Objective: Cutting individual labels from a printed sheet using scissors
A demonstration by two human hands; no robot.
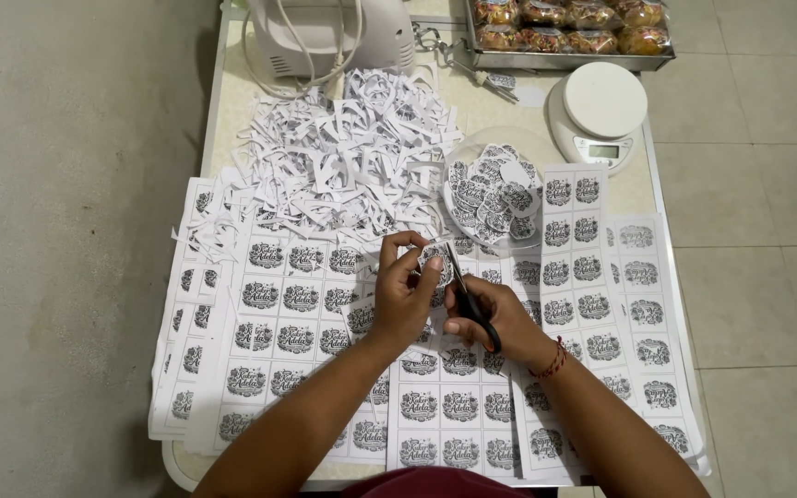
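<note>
Cutting out a round paper label

The left hand [405, 293] pinches a small, flimsy printed paper label [435, 261] by its edge; the right hand [491, 318] grips black-handled scissors [469, 300].

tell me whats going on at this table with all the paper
A person is cutting a small round printed paper label, held in the left hand, with black-handled scissors in the right hand. Uncut white sheets of printed labels cover the table. Finished round labels fill a clear plastic bowl, beside a heap of white paper offcuts.
</note>
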